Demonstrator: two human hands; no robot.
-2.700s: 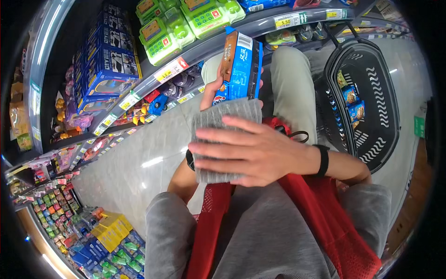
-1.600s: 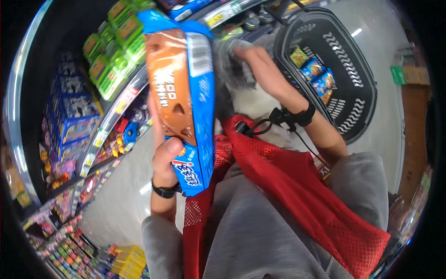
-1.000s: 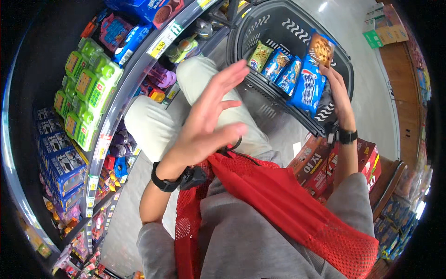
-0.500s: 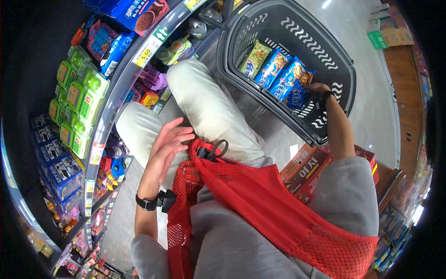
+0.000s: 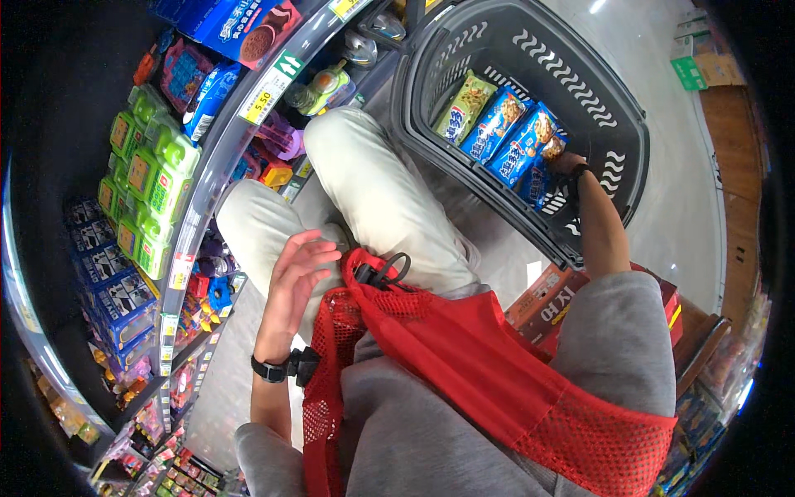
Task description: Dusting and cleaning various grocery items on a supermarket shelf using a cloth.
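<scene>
Inside a dark grey shopping basket (image 5: 517,217), my right hand (image 5: 568,163) is closed at the right end of a blue snack bag (image 5: 524,149). Its fingertips are partly hidden by the bag. Another blue snack bag (image 5: 494,124) lies alongside on the left, then a green snack bag (image 5: 464,108). A darker blue packet (image 5: 534,184) shows partly beneath the held bag. My left hand (image 5: 298,267) is empty, its fingers apart and loosely bent, over my legs beside the edge of my red mesh vest (image 5: 464,348).
Shelves with a curved price rail (image 5: 199,190) run along the left, carrying green-lidded packs (image 5: 149,178) and blue boxes (image 5: 120,302). My bent knees (image 5: 364,166) are between shelf and basket. Red cartons (image 5: 546,311) stand near my right elbow, and a wooden display (image 5: 733,182) is at far right.
The whole view has shifted slightly, so the basket and shelves appear a little lower and farther right. My right hand stays at the blue bag's end; my left hand's fingers have drawn slightly closer together.
</scene>
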